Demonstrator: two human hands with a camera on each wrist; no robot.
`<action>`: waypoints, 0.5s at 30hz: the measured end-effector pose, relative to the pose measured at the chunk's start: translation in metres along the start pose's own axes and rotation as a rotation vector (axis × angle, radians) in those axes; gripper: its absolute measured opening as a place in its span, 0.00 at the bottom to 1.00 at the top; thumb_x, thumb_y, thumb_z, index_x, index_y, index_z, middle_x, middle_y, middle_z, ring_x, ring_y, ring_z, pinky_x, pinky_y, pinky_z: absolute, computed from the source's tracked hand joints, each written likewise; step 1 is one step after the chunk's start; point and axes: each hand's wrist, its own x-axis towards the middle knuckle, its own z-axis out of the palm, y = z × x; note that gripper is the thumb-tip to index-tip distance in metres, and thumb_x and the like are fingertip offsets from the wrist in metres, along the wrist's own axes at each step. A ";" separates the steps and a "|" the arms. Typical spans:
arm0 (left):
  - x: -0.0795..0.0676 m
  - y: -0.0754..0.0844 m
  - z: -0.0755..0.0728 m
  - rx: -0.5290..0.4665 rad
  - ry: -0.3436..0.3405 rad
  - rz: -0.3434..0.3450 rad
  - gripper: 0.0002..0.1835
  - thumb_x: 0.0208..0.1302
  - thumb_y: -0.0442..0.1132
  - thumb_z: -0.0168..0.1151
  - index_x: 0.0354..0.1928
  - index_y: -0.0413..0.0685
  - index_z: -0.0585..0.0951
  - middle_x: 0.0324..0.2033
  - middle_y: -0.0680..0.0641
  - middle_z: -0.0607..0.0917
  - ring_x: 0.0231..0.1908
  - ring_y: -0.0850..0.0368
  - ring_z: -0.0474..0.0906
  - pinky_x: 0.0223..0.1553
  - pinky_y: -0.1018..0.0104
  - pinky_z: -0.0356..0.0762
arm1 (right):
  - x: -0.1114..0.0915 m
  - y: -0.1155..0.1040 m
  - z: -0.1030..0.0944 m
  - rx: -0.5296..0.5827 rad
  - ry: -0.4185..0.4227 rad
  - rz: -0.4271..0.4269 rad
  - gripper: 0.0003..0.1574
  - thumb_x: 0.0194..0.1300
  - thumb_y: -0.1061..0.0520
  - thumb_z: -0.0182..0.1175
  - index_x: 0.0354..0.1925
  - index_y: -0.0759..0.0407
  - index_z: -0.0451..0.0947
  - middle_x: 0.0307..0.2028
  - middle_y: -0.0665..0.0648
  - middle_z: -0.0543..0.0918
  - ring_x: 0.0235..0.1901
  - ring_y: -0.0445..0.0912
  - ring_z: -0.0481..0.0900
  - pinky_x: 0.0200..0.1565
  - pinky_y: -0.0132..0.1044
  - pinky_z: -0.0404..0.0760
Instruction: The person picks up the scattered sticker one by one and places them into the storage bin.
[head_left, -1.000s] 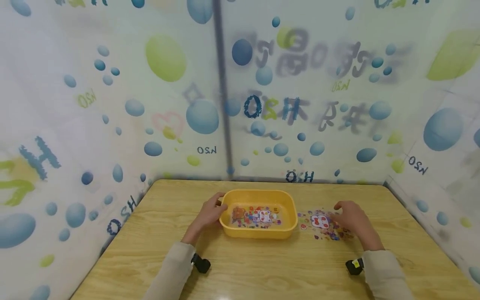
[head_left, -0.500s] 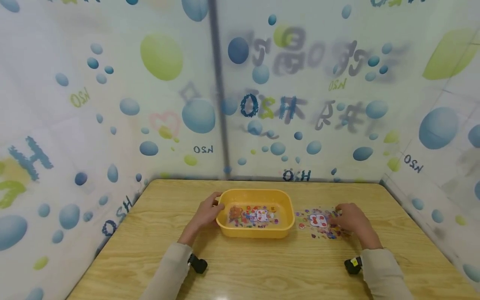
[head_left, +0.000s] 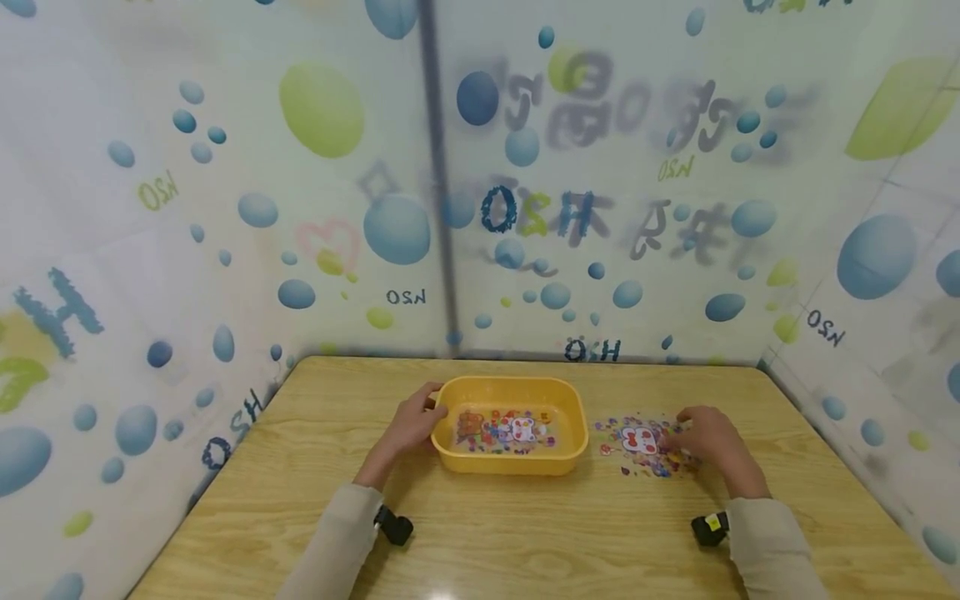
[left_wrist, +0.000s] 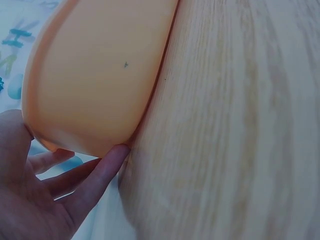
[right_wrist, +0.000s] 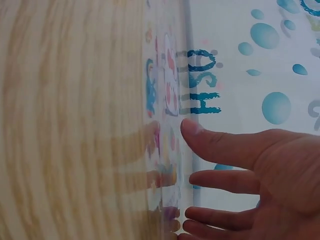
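In the head view a yellow plastic basin stands on the wooden table, with colourful cartoon pictures at its bottom. My left hand grips its left end, thumb at the rim. The left wrist view shows the left fingertips against the basin's outer side, low near the table. Right of the basin lies a clear, flat piece with cartoon pictures, perhaps a lid; its edges are hard to make out. My right hand is at its right part. In the right wrist view the right fingers are spread and fairly straight, their tips at its surface.
The wooden table reaches to patterned curtain-like walls at the back and both sides. Small black devices are strapped to the wrists, below beige sleeves.
The view has shifted slightly. In the last half second the clear picture-covered piece and my right hand have moved a little right, away from the basin. My left hand and the basin have kept their place.
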 end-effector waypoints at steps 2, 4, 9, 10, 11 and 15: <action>0.000 0.000 0.000 0.005 0.001 -0.002 0.25 0.71 0.39 0.56 0.69 0.50 0.74 0.49 0.35 0.83 0.40 0.47 0.83 0.27 0.58 0.88 | 0.000 0.001 0.000 0.004 0.002 -0.001 0.40 0.61 0.49 0.73 0.55 0.82 0.75 0.55 0.82 0.77 0.51 0.71 0.76 0.56 0.66 0.78; 0.000 -0.001 0.000 0.009 0.003 -0.002 0.25 0.71 0.39 0.56 0.69 0.50 0.74 0.49 0.36 0.83 0.40 0.47 0.83 0.28 0.59 0.88 | 0.000 0.003 0.000 -0.007 0.010 -0.001 0.39 0.60 0.49 0.74 0.52 0.81 0.77 0.53 0.81 0.79 0.49 0.69 0.77 0.55 0.65 0.78; -0.001 0.000 -0.001 0.001 -0.001 0.000 0.25 0.71 0.38 0.56 0.69 0.50 0.74 0.48 0.35 0.83 0.40 0.47 0.83 0.27 0.58 0.88 | 0.002 0.005 0.001 -0.028 0.015 0.008 0.37 0.60 0.48 0.74 0.51 0.80 0.78 0.51 0.80 0.80 0.47 0.68 0.77 0.55 0.65 0.78; -0.001 0.000 0.000 -0.001 -0.001 -0.001 0.25 0.71 0.38 0.56 0.69 0.50 0.74 0.48 0.35 0.83 0.39 0.47 0.83 0.26 0.58 0.88 | 0.002 0.005 0.001 -0.028 0.012 0.009 0.38 0.60 0.48 0.74 0.51 0.81 0.78 0.52 0.80 0.80 0.49 0.69 0.77 0.56 0.66 0.78; -0.001 0.000 0.000 -0.003 -0.002 -0.002 0.25 0.71 0.38 0.56 0.69 0.50 0.74 0.48 0.35 0.83 0.39 0.47 0.83 0.26 0.58 0.88 | 0.002 0.005 0.001 -0.028 0.009 0.011 0.40 0.60 0.47 0.74 0.52 0.81 0.77 0.52 0.81 0.79 0.49 0.69 0.77 0.56 0.66 0.78; 0.000 0.000 0.000 -0.009 -0.004 -0.005 0.25 0.71 0.39 0.56 0.70 0.51 0.74 0.49 0.35 0.83 0.39 0.48 0.83 0.26 0.58 0.88 | 0.004 0.006 0.003 -0.037 0.004 0.015 0.41 0.59 0.46 0.75 0.51 0.82 0.77 0.48 0.79 0.81 0.43 0.65 0.79 0.51 0.62 0.81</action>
